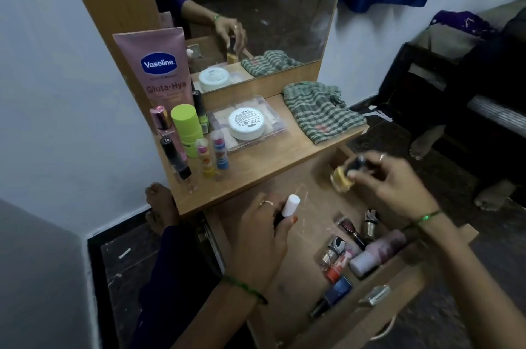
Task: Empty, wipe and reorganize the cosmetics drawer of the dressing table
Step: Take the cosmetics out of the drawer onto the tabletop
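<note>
The wooden drawer (pixel 307 200) stands pulled out below the dressing table top (pixel 256 172). My left hand (pixel 262 240) holds a small bottle with a white cap (pixel 291 205) over the drawer's left part. Over the drawer's far right corner, my right hand (pixel 390 186) grips a yellow nail polish bottle (pixel 343 176) with a dark cap. Several small bottles lie at the drawer's front right, among them a pale pink bottle (pixel 378 252) and a blue nail polish (pixel 336 291). A green checked cloth (pixel 321 109) lies on the table top at the right.
On the table top stand a pink Vaseline tube (pixel 162 69), a lime green container (pixel 186 129), two lip balm sticks (pixel 213 155) and a clear box (pixel 273 121) with a white jar (pixel 246 122) on it. A mirror (pixel 256 7) rises behind. My foot (pixel 160 206) rests at the left.
</note>
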